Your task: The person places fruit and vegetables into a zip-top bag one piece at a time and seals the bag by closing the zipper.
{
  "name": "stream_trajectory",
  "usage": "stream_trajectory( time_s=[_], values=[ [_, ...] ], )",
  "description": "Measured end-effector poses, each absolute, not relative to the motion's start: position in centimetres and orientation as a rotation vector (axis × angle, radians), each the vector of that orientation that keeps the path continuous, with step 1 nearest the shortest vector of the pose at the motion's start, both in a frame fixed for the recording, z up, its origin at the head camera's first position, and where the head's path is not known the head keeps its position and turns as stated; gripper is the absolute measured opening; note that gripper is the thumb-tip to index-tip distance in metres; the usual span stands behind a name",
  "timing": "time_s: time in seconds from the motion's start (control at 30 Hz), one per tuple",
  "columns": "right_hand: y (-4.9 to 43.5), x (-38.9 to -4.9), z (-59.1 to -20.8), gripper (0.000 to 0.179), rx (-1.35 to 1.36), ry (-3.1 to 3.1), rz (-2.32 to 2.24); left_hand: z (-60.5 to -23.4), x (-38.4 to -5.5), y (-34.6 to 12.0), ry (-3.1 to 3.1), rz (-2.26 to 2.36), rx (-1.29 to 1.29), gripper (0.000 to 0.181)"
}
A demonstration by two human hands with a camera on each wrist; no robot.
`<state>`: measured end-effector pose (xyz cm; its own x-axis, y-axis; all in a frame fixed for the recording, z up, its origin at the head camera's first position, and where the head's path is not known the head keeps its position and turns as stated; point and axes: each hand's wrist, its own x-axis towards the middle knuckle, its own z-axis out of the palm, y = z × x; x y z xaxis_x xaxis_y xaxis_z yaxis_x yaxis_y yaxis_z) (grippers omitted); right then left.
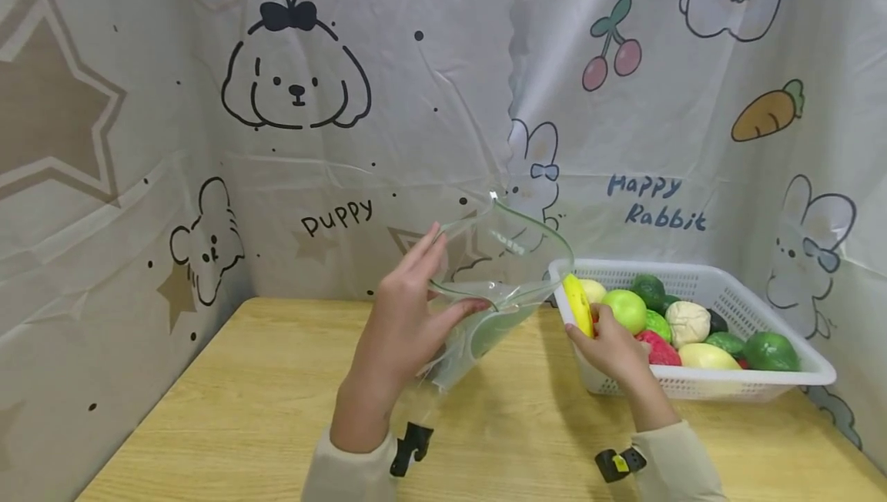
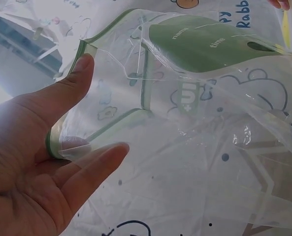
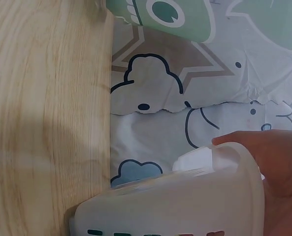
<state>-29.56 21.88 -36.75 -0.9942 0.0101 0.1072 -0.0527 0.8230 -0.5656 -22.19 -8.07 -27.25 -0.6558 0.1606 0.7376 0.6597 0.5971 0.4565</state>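
A clear zip bag (image 1: pixel 513 286) with a green-lined mouth hangs in front of me, its mouth spread wide. My left hand (image 1: pixel 398 317) holds it by the near left edge. In the left wrist view, the thumb and fingers straddle the bag's rim, and the bag (image 2: pixel 195 54) shows a green label panel. A yellow banana (image 1: pixel 578 303) stands nearly upright at the left end of a white basket (image 1: pixel 707 386). My right hand (image 1: pixel 617 348) pinches its lower part at the basket's rim. The basket wall hides part of the right hand (image 3: pixel 278 172) in the right wrist view.
Inside the basket lie a green apple (image 1: pixel 624 311), a dark green avocado-like piece (image 1: pixel 771 352), a pale yellow mango-like piece (image 1: pixel 708 356) and several other fruits and vegetables. A wooden table (image 1: pixel 229 402) carries the basket; a printed curtain (image 1: pixel 430 125) stands behind.
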Motion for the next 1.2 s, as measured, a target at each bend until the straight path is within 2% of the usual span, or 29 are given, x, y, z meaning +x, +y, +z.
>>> stream_trajectory(
  time_s=[0.43, 0.7, 1.0, 1.2],
  values=[
    [21.4, -29.9, -36.1, 0.077, 0.028, -2.850, 0.935, -26.4, -21.9, -8.4, -2.201, -0.976, -0.615, 0.087],
    [21.5, -29.9, -36.0, 0.058, 0.043, -2.845, 0.949, -26.4, -21.9, -8.5, -2.186, -0.977, -0.616, 0.087],
    [21.9, -29.9, -35.8, 0.055, 0.152, -2.349, 1.588, -27.1, -21.7, -8.4, -2.175, -0.997, -0.592, 0.086],
    [22.2, -29.2, -34.3, 0.042, 0.356, -1.984, 2.034, -27.0, -21.5, -8.2, -2.172, -0.999, -0.605, 0.085]
  ],
)
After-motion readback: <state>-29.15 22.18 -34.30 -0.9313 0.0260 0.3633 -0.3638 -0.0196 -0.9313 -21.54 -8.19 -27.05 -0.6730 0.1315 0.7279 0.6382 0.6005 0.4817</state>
